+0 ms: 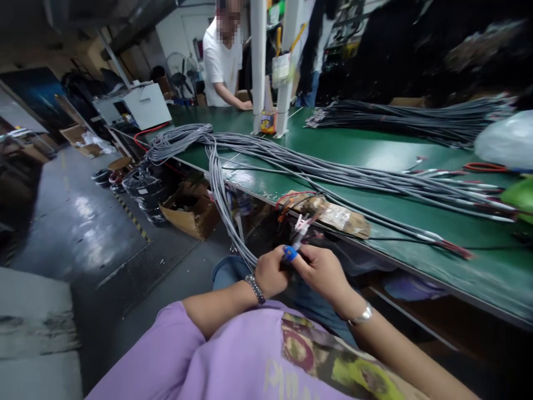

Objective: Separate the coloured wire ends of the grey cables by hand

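Observation:
My left hand [271, 272] and my right hand [327, 273] meet in front of my body, just below the bench edge. Both are closed, with fingertips pinched around the end of a grey cable [297, 240]. Light pinkish wire ends fan out from its top. A blue wrap [290, 253] covers a fingertip where the hands touch. From the bench, a bundle of grey cables [220, 186] hangs down toward my left hand. My fingers hide the lower part of the held cable.
Long grey cables [333, 172] lie along the green bench [375, 151]. Close to its edge is a taped cardboard piece [339, 218]. Black cables [400, 119] are stacked behind. Across the bench stands a person in a white shirt [222, 61]. A cardboard box [191, 214] sits on the floor.

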Tool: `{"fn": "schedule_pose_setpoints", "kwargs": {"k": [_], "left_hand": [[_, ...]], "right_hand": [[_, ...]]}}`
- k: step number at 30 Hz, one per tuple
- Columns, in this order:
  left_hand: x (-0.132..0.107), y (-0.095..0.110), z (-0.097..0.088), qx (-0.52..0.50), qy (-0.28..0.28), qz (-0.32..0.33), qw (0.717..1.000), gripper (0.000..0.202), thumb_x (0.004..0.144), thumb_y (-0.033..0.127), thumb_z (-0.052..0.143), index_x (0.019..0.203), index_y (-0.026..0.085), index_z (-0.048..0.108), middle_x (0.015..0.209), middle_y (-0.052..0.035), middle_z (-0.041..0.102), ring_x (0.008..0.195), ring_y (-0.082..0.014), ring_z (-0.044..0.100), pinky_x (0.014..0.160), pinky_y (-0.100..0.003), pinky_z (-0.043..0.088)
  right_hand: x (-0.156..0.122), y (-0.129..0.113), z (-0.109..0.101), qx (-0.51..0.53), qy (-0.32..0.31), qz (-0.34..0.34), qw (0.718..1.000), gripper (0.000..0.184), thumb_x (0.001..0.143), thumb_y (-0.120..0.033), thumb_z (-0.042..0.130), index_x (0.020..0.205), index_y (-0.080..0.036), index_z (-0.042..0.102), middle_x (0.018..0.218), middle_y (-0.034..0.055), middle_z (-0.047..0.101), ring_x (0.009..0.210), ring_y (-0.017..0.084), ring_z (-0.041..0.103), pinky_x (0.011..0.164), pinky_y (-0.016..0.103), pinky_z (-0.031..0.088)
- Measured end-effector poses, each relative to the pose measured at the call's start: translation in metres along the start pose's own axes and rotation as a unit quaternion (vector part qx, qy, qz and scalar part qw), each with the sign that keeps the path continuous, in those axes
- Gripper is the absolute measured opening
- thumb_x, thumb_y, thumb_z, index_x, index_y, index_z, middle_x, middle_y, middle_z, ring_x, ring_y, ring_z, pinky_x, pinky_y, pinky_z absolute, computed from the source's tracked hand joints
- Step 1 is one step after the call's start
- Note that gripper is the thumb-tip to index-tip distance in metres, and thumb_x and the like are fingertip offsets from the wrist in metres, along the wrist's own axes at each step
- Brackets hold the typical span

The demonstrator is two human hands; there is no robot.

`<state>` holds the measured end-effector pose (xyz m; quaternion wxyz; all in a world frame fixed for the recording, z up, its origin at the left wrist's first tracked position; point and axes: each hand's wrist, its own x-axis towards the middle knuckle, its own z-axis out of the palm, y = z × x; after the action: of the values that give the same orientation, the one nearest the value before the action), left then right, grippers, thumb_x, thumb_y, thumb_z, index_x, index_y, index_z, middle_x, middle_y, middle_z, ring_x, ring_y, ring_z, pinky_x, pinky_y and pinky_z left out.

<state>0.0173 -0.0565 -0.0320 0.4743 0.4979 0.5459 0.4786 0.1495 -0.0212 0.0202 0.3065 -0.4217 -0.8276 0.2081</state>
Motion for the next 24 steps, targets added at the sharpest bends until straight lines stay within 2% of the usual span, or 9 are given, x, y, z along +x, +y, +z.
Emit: {"fn": "schedule_pose_setpoints", "kwargs": {"k": [3,5,7,9,12,15,18,20,24], "left_hand": [[0.005,0.002,0.001,-0.025,-0.015,-0.005,1.000,0.022,0.060,0.012,0.069,0.081,0.018,0.065,0.077,-0.0001,0.065,0.086,-0.0200,0.058,0.077,-0.030,0.047],[0.011,0.004,-0.001,-0.116,-0.080,-0.024,0.990,0.021,0.057,0.015,0.073,0.076,0.015,0.063,0.071,0.0000,0.063,0.078,-0.0172,0.057,0.075,-0.030,0.046],[0.016,0.006,-0.003,-0.207,-0.131,-0.060,0.968,0.030,0.053,0.024,0.080,0.074,0.014,0.062,0.068,0.0000,0.061,0.069,-0.0143,0.056,0.070,-0.029,0.045],[0.018,0.007,-0.005,-0.253,-0.143,-0.090,0.953,0.039,0.049,0.037,0.083,0.072,0.013,0.062,0.065,0.0000,0.059,0.061,-0.0118,0.053,0.065,-0.027,0.043],[0.018,0.010,-0.003,-0.252,-0.133,-0.103,0.953,0.046,0.048,0.047,0.083,0.069,0.012,0.062,0.063,0.0005,0.058,0.058,-0.0101,0.051,0.062,-0.027,0.041],[0.019,0.013,0.001,-0.234,-0.094,-0.076,0.965,0.045,0.051,0.046,0.083,0.070,0.012,0.061,0.062,0.0017,0.058,0.059,-0.0090,0.051,0.063,-0.026,0.040],[0.024,0.024,-0.003,-0.235,-0.010,-0.028,0.972,0.045,0.060,0.051,0.077,0.074,0.012,0.060,0.057,0.0029,0.055,0.054,-0.0088,0.052,0.057,-0.024,0.039],[0.025,0.036,-0.014,-0.263,0.042,0.016,0.964,0.046,0.067,0.056,0.069,0.079,0.013,0.059,0.056,0.0028,0.056,0.051,-0.0108,0.056,0.051,-0.023,0.038],[0.016,0.069,-0.055,-0.316,0.099,0.137,0.933,0.038,0.079,0.051,0.061,0.087,0.014,0.060,0.054,0.0036,0.053,0.046,-0.0125,0.058,0.044,-0.023,0.036]], "right_hand": [[-0.006,0.010,-0.003,-0.033,0.020,-0.009,0.999,0.045,0.084,-0.048,0.044,0.049,-0.020,0.045,0.047,0.0024,0.050,0.045,0.012,0.040,0.047,0.026,0.026],[-0.011,0.016,-0.003,-0.036,0.024,-0.007,0.999,0.044,0.084,-0.049,0.044,0.049,-0.021,0.046,0.046,0.0022,0.048,0.043,0.012,0.040,0.046,0.026,0.027],[-0.017,0.020,-0.003,-0.014,0.028,-0.024,0.999,0.041,0.084,-0.046,0.043,0.051,-0.022,0.046,0.048,0.0027,0.050,0.044,0.013,0.042,0.047,0.027,0.030],[-0.023,0.024,-0.004,0.024,0.029,-0.051,0.998,0.037,0.086,-0.043,0.043,0.056,-0.022,0.049,0.054,0.0038,0.053,0.051,0.016,0.048,0.052,0.028,0.037],[-0.033,0.028,-0.004,0.060,0.028,-0.064,0.996,0.030,0.087,-0.041,0.045,0.065,-0.023,0.053,0.064,0.0056,0.058,0.061,0.019,0.055,0.059,0.030,0.045],[-0.042,0.033,-0.005,0.072,0.043,-0.056,0.995,0.026,0.087,-0.041,0.045,0.080,-0.022,0.061,0.073,0.0077,0.064,0.066,0.021,0.059,0.063,0.033,0.049],[-0.049,0.040,-0.006,0.076,-0.022,-0.091,0.993,0.029,0.087,-0.043,0.044,0.078,-0.023,0.063,0.070,0.0075,0.064,0.061,0.020,0.058,0.058,0.031,0.050],[-0.051,0.045,-0.005,0.074,-0.067,-0.112,0.989,0.032,0.087,-0.045,0.044,0.073,-0.024,0.063,0.068,0.0073,0.064,0.059,0.019,0.059,0.055,0.030,0.050],[-0.052,0.057,0.004,0.030,-0.071,-0.111,0.991,0.032,0.085,-0.045,0.045,0.075,-0.024,0.067,0.079,0.0086,0.071,0.072,0.023,0.068,0.065,0.033,0.056]]}}
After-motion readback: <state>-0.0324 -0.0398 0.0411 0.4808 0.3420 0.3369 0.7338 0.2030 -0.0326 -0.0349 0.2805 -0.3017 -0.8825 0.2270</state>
